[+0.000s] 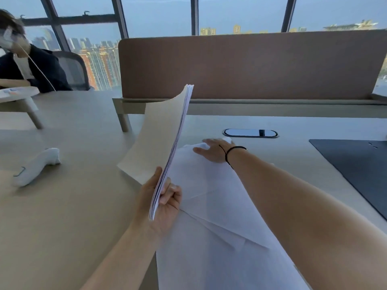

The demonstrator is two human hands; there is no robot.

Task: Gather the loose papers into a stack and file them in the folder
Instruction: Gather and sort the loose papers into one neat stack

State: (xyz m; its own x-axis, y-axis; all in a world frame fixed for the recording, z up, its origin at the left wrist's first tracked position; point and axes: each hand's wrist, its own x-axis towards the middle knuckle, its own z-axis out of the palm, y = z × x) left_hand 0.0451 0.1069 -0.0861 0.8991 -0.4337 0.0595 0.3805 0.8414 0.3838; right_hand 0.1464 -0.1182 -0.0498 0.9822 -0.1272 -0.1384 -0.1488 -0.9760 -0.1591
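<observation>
Pinching the gathered stack (165,141) upright at centre frame, edge-on and clear of the worktop (62,206), the left hand (161,208) keeps it tidy while the right hand (213,151) presses flat, unclenched, on the loose papers (209,216) spread lower right, seemingly to drag them in.

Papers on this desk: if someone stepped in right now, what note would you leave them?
Left hand: gripping a tilted sheaf of white sheets backed by a beige card folder, lower edge pinched.
Right hand: flat on the loose white papers fanned over the pale desk.
Done: some sheets already sit against the folder.
Left: square up the spread sheets, add them, close the folder.
</observation>
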